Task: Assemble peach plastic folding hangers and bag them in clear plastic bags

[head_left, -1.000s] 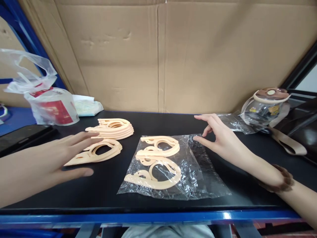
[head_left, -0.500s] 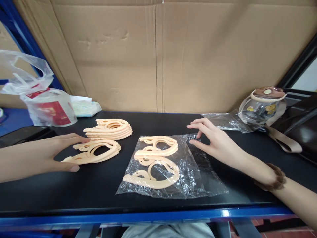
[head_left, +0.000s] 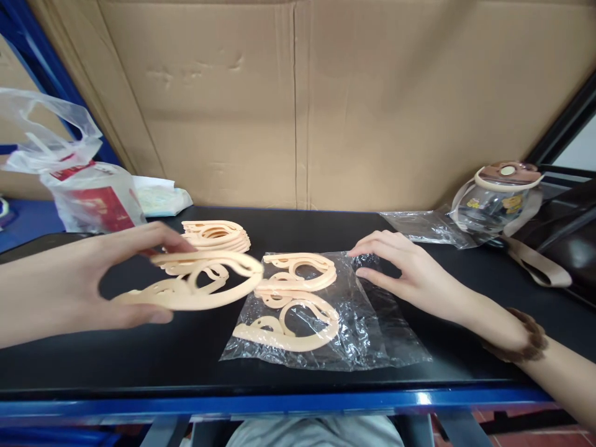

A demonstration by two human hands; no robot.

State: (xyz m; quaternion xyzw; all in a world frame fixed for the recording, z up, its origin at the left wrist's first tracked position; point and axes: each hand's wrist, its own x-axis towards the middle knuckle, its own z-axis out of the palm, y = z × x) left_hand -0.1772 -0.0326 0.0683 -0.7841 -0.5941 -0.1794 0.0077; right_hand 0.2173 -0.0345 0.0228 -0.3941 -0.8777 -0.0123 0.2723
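My left hand (head_left: 88,282) grips a peach plastic hanger-shaped piece (head_left: 205,288) between thumb and fingers and holds it above the black table (head_left: 139,360), its far end reaching the clear plastic bag (head_left: 372,329). Another such piece lies under it. Two more peach pieces (head_left: 293,304) lie inside the bag. My right hand (head_left: 410,273) rests with curled fingers on the bag's upper right edge. A stack of several peach pieces (head_left: 218,234) sits behind my left hand.
A thin plastic bag with a red packet (head_left: 88,202) stands at the back left, white packets (head_left: 161,198) beside it. At the right are a clear jar with a brown lid (head_left: 500,198), a crumpled clear bag (head_left: 419,225) and a tan strap (head_left: 535,264). Cardboard (head_left: 298,105) walls the back.
My left hand has closed on the loose peach piece, lifted it off the table and carried it right toward the bag. My right hand has settled lower on the bag's edge.
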